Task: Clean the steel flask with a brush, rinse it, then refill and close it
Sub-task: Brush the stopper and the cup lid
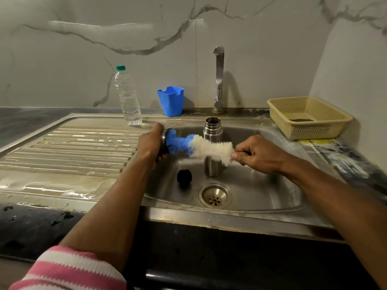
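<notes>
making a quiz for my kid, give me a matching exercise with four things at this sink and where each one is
Things:
1. open steel flask
2. clear plastic water bottle with green cap
3. beige perforated plastic basket
4. small black round cap

Places:
A. counter right of the sink
B. sink floor, left of the drain
C. standing upright in the basin
D. back of the drainboard

Pairs: 1-C, 2-D, 3-A, 4-B
</notes>
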